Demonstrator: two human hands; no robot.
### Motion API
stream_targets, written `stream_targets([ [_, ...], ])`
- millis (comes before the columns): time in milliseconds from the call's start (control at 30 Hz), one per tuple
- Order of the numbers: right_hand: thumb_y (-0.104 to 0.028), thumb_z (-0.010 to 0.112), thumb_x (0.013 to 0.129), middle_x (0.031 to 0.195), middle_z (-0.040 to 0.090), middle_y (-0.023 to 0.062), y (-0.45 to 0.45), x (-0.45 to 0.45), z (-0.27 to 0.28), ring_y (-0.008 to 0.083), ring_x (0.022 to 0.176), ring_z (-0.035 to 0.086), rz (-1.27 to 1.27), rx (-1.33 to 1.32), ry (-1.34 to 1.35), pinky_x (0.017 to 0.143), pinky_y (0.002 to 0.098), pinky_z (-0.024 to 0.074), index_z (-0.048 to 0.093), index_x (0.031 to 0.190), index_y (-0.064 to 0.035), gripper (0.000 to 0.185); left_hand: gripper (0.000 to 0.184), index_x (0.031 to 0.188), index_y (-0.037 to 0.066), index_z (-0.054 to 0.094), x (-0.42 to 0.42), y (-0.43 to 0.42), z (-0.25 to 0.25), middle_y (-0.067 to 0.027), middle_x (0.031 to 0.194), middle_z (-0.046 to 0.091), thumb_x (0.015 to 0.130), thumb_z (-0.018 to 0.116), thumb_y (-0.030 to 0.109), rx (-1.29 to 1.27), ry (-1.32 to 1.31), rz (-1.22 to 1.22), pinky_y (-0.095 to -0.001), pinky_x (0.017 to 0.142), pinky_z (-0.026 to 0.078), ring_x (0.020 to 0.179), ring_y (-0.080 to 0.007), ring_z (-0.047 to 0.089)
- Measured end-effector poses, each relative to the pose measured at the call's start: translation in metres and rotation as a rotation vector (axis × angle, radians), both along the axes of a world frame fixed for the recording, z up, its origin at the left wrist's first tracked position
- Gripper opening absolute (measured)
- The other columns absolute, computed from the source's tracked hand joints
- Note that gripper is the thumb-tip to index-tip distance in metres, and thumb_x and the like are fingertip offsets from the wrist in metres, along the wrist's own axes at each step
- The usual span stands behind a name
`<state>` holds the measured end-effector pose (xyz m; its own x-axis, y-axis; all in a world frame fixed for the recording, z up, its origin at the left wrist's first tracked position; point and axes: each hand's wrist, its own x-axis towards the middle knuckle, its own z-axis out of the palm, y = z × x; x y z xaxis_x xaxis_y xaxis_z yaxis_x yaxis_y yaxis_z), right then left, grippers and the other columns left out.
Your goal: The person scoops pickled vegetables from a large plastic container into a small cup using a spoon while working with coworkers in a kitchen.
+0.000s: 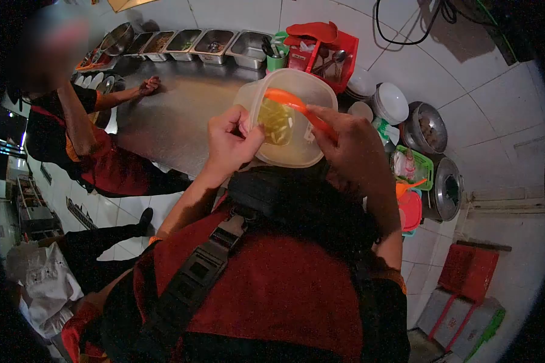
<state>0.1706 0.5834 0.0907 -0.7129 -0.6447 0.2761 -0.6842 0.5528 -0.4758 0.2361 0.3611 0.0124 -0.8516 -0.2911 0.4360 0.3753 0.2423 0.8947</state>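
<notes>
A translucent plastic tub (312, 148) is tilted toward the camera above the steel counter. Pale yellow-green pieces in liquid (277, 124) lie in it. My left hand (235, 138) pinches the tub's left rim between thumb and fingers. In my right hand (348, 136) is an orange ladle (287, 98), its handle under my closed fingers and its head inside the tub above the pieces.
Steel pans (215, 45) line the back of the counter (163, 124), beside a red bin (344, 60) of utensils. White bowls (392, 103), metal bowls and a green basket (427, 163) stand right. A co-worker's hand (149, 86) is over the counter at left; another person is lower left.
</notes>
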Motion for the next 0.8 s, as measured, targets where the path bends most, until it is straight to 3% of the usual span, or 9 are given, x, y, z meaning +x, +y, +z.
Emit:
stream_targets([
  [133,-0.017,0.059,0.087,0.083,0.069,0.0197,-0.020,0.001,-0.005,0.0345,0.078,0.070,-0.023,0.081,0.157,0.068,0.0432,0.0570,0.064,0.115,-0.0081,0.030,0.023,0.068,0.007,0.047,0.006,-0.010,0.004,0.0075,0.066,0.047,0.080,0.067,0.005,-0.078,0.007,0.015,-0.0191,0.055,0.036,0.063,-0.0016,0.043],
  [200,-0.015,0.054,0.088,0.078,0.069,0.0160,-0.034,0.003,-0.020,0.0296,0.072,0.071,-0.089,0.317,0.348,0.062,0.0401,0.0582,0.064,0.111,-0.0047,0.028,0.024,0.068,0.007,0.047,0.008,-0.013,0.004,0.0070,0.065,0.048,0.080,0.068,0.005,-0.125,0.038,0.005,-0.0195,0.054,0.036,0.062,-0.0015,0.044],
  [300,-0.014,0.052,0.087,0.074,0.069,0.0132,-0.046,0.006,-0.020,0.0250,0.067,0.071,-0.068,0.470,0.299,0.057,0.0376,0.0580,0.065,0.105,-0.0020,0.025,0.024,0.068,0.006,0.047,0.014,-0.020,0.007,0.0061,0.064,0.047,0.080,0.069,0.005,-0.223,0.079,0.023,-0.0195,0.053,0.036,0.061,-0.0014,0.043],
  [433,-0.013,0.053,0.086,0.072,0.069,0.0127,-0.058,0.003,-0.029,0.0247,0.062,0.071,-0.092,0.389,0.398,0.054,0.0381,0.0574,0.066,0.100,-0.0021,0.022,0.028,0.064,0.006,0.048,0.016,-0.026,0.001,0.0044,0.057,0.050,0.074,0.074,0.008,-0.148,0.079,0.058,-0.0195,0.050,0.037,0.056,-0.0016,0.044],
  [500,-0.017,0.058,0.087,0.074,0.067,0.0115,-0.066,0.002,-0.030,0.0289,0.067,0.070,-0.122,0.420,0.360,0.058,0.0408,0.0565,0.060,0.088,-0.0069,0.011,0.028,0.064,0.006,0.048,0.017,-0.028,0.005,0.0047,0.058,0.050,0.074,0.074,0.007,-0.195,0.104,0.059,-0.0194,0.050,0.036,0.056,-0.0014,0.044],
  [800,-0.019,0.057,0.087,0.073,0.067,0.0148,-0.080,-0.014,-0.042,0.0310,0.067,0.070,-0.067,0.452,0.312,0.057,0.0416,0.0565,0.063,0.083,-0.0057,0.015,0.028,0.064,0.006,0.048,0.020,-0.031,0.000,0.0046,0.057,0.049,0.074,0.074,0.006,-0.104,0.099,0.059,-0.0187,0.050,0.036,0.056,-0.0008,0.044],
])
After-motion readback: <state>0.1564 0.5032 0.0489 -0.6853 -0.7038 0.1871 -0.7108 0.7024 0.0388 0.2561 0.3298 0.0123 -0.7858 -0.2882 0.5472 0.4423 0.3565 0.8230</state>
